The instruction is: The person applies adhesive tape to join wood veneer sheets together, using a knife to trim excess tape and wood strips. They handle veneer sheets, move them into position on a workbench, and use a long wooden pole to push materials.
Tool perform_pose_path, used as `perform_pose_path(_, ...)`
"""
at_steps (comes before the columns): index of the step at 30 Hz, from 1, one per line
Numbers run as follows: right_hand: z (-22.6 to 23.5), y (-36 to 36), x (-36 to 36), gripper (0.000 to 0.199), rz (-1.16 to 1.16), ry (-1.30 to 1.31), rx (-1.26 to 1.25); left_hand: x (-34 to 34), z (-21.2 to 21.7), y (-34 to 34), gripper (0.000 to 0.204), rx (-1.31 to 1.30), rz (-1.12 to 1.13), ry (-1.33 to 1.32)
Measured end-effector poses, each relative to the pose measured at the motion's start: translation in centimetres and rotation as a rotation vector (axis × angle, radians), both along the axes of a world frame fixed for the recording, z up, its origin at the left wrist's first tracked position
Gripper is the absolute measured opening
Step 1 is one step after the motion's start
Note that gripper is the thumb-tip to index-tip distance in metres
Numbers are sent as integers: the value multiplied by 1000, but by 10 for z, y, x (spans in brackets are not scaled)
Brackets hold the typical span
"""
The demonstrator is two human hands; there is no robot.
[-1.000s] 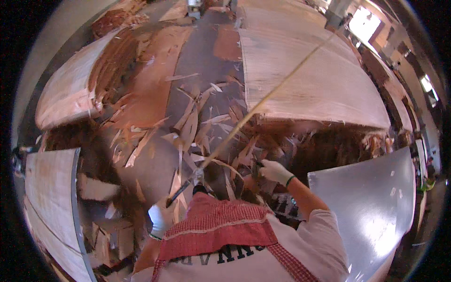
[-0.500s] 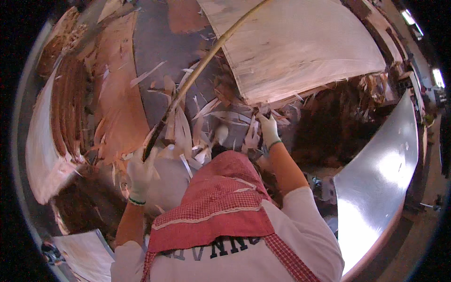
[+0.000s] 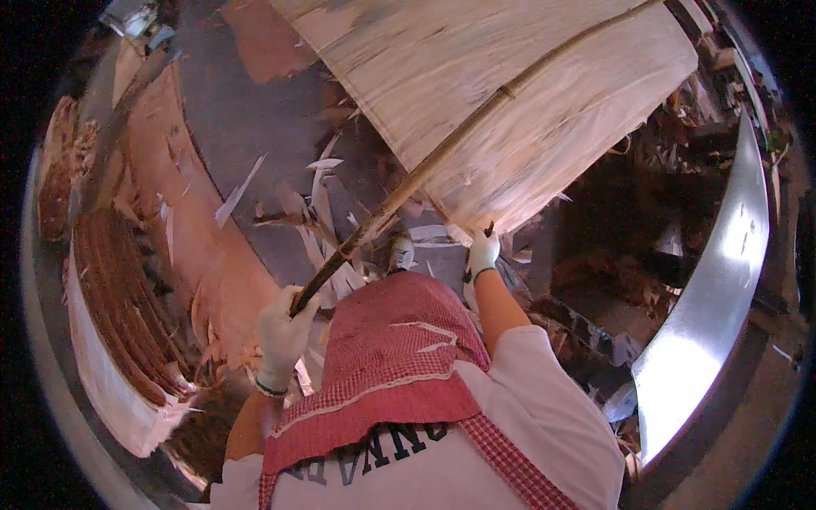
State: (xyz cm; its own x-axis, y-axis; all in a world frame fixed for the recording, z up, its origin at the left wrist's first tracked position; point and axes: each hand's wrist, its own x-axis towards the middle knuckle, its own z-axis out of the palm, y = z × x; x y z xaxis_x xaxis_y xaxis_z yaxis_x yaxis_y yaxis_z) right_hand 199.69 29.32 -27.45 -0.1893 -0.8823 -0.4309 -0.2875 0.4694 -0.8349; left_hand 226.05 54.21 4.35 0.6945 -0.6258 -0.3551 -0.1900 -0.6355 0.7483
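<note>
Grey floor (image 3: pixel 229 110), strewn with wood splinters (image 3: pixel 240 192), separates a large pale sheet (image 3: pixel 535 140), seemingly wood, from a reddish sheet (image 3: pixel 212 229) on the left. One long stick (image 3: pixel 463 133) slants over the pale sheet, crossing its left edge near the near corner and running toward the far right. Person's left gloved hand (image 3: pixel 285 336) wraps its fingers around the dark near end of the stick. Right gloved hand (image 3: pixel 484 248) is at that near corner, a small dark object (image 3: pixel 489 228) showing by its fingers; what it pinches, I cannot tell. As I judge, the present step is steering the stick across the sheet; the next move calls for a firm left grip.
</note>
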Motion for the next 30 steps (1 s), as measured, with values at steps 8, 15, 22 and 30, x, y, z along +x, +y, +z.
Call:
perform_pose_path(8,186,-69,30,16,-135,-422,122,94,-18,-106,31,160,-346,-40)
perform_pose_path(15,217,-105,214,44,107,-388,-184,181,-165,-244,27,56,-563,336)
perform_pose_path(22,146,-189,388,40,486,230,-360,216,-267,-261,33,118,-1508,-217)
perform_pose_path(30,134,-216,465,32,550,224,14,210,-286,-262,33,-111,-1086,215)
